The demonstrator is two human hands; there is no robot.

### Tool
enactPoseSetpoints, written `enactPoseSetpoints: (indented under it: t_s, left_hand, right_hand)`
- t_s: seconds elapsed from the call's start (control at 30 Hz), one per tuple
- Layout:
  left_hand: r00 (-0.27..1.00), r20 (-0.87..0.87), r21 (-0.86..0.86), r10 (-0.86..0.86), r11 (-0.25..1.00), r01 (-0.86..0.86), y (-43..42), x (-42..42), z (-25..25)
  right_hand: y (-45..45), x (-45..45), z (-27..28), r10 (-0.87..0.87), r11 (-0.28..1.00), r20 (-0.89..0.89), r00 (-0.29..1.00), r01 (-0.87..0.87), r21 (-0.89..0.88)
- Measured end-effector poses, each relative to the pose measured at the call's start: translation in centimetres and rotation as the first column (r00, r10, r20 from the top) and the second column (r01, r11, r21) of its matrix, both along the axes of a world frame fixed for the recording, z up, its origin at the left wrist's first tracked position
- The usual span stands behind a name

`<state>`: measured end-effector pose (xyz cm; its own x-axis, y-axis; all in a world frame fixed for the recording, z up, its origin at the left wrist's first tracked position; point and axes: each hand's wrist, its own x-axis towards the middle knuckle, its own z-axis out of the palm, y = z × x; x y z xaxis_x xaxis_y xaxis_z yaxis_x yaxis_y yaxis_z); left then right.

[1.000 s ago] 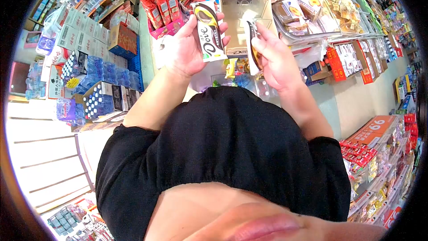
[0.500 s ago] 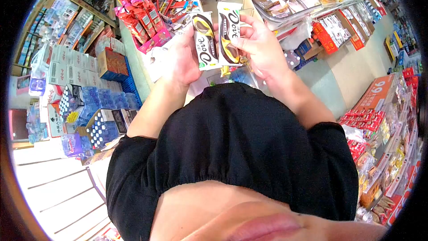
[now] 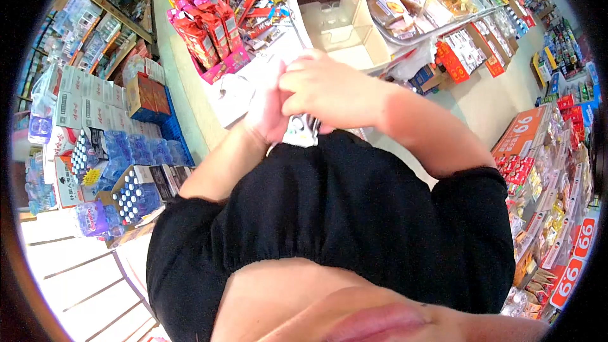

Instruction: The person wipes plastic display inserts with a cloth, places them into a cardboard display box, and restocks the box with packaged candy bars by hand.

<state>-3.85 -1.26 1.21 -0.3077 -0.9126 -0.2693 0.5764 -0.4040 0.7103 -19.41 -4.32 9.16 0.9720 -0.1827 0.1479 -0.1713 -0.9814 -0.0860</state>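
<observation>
My left hand (image 3: 269,113) is in front of my chest, closed around a Dove chocolate bar (image 3: 303,133). Only the lower end of the white and dark wrapper shows below the fingers. My right hand (image 3: 320,85) lies across the left one, its fingers bent over the upper part of the bar. The second Dove bar is hidden, and I cannot tell how the two lie together. Just beyond the hands stands a cream cardboard display box (image 3: 351,56) with low dividers.
Red snack bags (image 3: 206,35) stand in a pink box left of the display box, beside loose wrapped sweets (image 3: 259,6). Packaged cakes (image 3: 399,3) fill a clear tray on the right. Bottled drinks (image 3: 130,145) are stacked at left, and snack shelves (image 3: 551,196) line the right.
The two Dove bars, held side by side before, are now mostly covered. My right hand has moved left over my left hand, and the display box shows more fully.
</observation>
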Motion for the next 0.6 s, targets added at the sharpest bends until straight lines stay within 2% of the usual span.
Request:
enactPoseSetpoints:
  t_s: [0.07,0.13,0.17,0.2,0.27,0.33,0.4,0.47,0.5,0.53,0.6]
  left_hand:
    - [0.998,-0.044,0.020,-0.052,0.998,0.053,0.9,2.8,0.4]
    - [0.890,-0.390,-0.138,-0.236,0.971,0.196,0.0,7.1,-4.3]
    - [0.898,-0.426,-0.018,-0.105,0.994,0.108,0.7,7.4,-3.7]
    - [0.935,-0.352,0.047,-0.036,0.997,0.056,1.5,8.4,-2.9]
    - [0.891,-0.453,-0.008,-0.040,0.999,0.041,2.5,11.1,-3.6]
    - [0.911,-0.413,-0.047,0.018,0.998,-0.041,3.9,13.2,-3.3]
    - [0.925,-0.370,-0.083,0.081,0.989,-0.120,4.9,15.2,-3.3]
    - [0.929,-0.332,-0.087,0.161,0.976,-0.200,5.5,16.8,-3.2]
    - [0.927,-0.316,-0.064,0.201,0.970,-0.233,5.7,17.5,-3.3]
    - [0.929,-0.290,-0.067,0.229,0.964,-0.258,5.9,18.3,-3.5]
    - [0.922,-0.244,-0.022,0.300,0.949,-0.314,6.6,19.5,-3.9]
  right_hand:
    - [-1.5,2.2,-2.8,0.029,0.997,0.343,0.939,-0.005,-0.071]
    - [-3.2,3.9,-2.1,-0.106,0.994,0.429,0.897,0.079,0.081]
    - [-4.1,4.8,-1.9,-0.171,0.981,0.462,0.870,0.108,0.161]
    - [-5.8,5.8,-2.1,-0.258,0.960,0.544,0.799,0.147,0.239]
    - [-10.5,8.2,-3.2,-0.430,0.893,0.659,0.617,0.186,0.409]
    - [-15.0,11.2,-3.7,-0.658,0.732,0.514,0.551,0.305,0.610]
    - [-18.9,14.8,-3.5,-0.777,0.594,0.313,0.547,0.470,0.653]
    - [-23.6,18.6,-4.2,-0.845,0.494,0.196,0.498,0.585,0.643]
    - [-26.6,20.2,-4.8,-0.862,0.461,0.084,0.499,0.707,0.536]
    - [-27.4,20.7,-4.3,-0.868,0.437,0.009,0.497,0.754,0.490]
    - [-33.2,23.5,-10.1,-0.916,0.399,0.142,0.374,0.822,0.406]
